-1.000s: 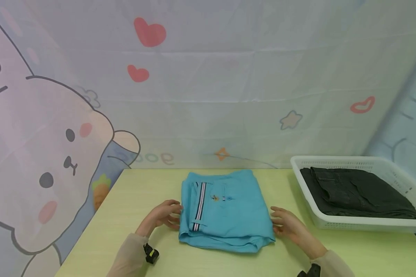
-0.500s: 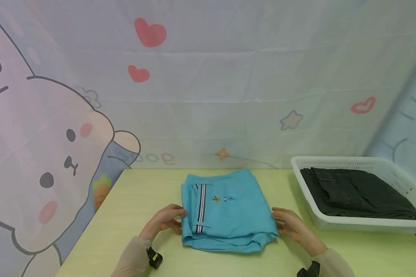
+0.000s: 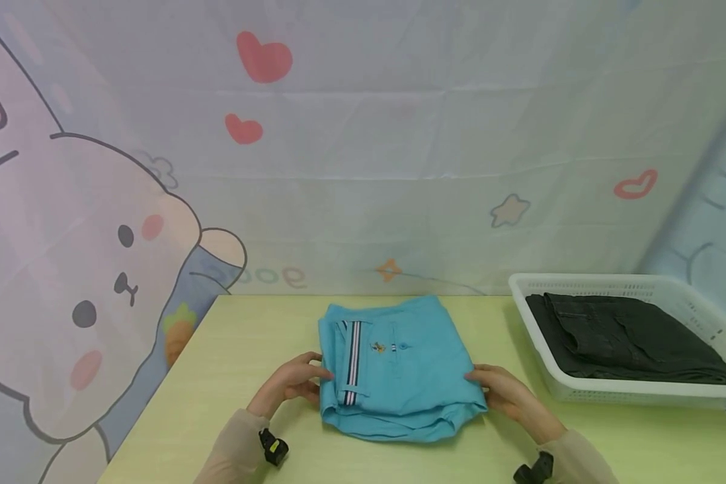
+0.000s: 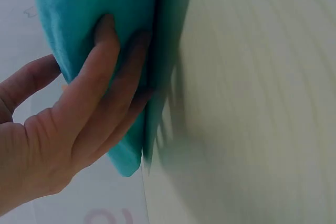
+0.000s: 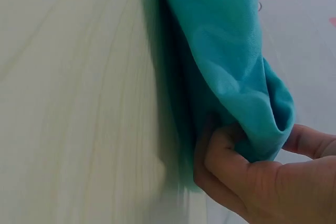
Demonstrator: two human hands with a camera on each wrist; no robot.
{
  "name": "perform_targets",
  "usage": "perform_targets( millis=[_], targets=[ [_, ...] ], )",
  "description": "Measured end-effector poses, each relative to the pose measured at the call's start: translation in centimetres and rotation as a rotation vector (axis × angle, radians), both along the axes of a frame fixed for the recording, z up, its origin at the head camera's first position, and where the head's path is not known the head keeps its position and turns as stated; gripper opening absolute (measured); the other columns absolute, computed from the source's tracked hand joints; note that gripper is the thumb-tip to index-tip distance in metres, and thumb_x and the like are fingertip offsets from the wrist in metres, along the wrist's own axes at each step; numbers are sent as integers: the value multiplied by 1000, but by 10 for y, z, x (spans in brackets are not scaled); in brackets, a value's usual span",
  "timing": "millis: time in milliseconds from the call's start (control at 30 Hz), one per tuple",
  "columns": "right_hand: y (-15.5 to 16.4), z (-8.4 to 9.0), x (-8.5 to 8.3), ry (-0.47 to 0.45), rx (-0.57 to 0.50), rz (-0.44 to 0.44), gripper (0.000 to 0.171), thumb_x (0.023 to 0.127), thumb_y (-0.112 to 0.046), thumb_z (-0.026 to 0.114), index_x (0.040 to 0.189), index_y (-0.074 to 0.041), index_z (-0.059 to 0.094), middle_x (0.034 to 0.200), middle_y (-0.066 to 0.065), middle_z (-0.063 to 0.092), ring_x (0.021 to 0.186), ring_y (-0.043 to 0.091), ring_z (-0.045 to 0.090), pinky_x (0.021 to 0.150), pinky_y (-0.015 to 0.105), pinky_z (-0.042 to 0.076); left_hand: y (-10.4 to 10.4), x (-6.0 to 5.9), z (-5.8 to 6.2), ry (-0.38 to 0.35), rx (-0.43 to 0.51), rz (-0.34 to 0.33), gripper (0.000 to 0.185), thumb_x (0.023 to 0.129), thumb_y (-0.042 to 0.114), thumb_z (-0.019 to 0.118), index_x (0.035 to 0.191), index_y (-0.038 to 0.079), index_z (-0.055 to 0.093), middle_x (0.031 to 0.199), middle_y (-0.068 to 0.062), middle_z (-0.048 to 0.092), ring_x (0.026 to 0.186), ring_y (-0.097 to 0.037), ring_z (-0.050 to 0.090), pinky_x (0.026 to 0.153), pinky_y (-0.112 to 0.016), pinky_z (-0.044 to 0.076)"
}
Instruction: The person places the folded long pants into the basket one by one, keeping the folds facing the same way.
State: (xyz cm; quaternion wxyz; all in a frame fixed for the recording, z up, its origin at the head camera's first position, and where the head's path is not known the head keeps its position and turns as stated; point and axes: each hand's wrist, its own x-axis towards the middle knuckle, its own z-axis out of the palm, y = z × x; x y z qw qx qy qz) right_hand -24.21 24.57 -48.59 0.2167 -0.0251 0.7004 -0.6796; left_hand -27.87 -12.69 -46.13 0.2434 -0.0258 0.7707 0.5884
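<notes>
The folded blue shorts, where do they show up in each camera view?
Head: folded blue shorts at table centre, between both hands.
Left wrist: upper left, gripped by the left hand.
Right wrist: upper right, gripped by the right hand.
Shared landmark: pale green table.

Green table (image 3: 230, 356), blue shorts (image 3: 399, 370), basket (image 3: 611, 393)

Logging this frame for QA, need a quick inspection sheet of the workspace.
Surface: pale yellow-green table, wood grain.
Job's things: folded turquoise shorts, striped trim, flat on table.
Clutter: white basket at right holding dark folded garment.
Hands: left hand grips the shorts' left edge, fingers under it; right hand grips the right edge, fingers curled into the fold.
Cables: nothing seen.
Surroundings: cartoon rabbit backdrop with hearts.
</notes>
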Motion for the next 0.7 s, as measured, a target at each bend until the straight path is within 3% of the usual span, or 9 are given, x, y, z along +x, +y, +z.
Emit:
perform_targets(
  millis=[100,200,467,700],
  targets=[
    [0,-1,0,-15,-9,-3,66,92,-17,41,136,16,5,137,38,14,124,45,31,96,44,39,1,-2,1,-6,-17,3,63,80,7,61,133,-3,26,119,-29,45,83,-34,63,62,-42,54],
    [0,0,0,-24,-15,-1,67,93,-17,41,138,13,2,138,37,12,125,49,26,95,44,40,2,-3,2,-10,-36,4,64,80,9,61,133,-2,26,119,-28,44,79,-29,63,60,-41,54],
    [-3,4,2,-37,-39,-25,69,91,-16,46,141,3,3,137,36,16,115,34,43,88,40,45,3,-6,4,-23,-7,23,69,80,9,62,135,-4,22,122,-33,39,83,-34,63,66,-43,54],
    [-5,9,4,-18,-34,-25,69,90,-14,48,142,-2,4,135,34,19,108,30,48,84,39,47,3,-9,3,-35,38,34,71,82,7,58,140,1,18,122,-29,43,77,-23,64,58,-31,54]
  ],
)
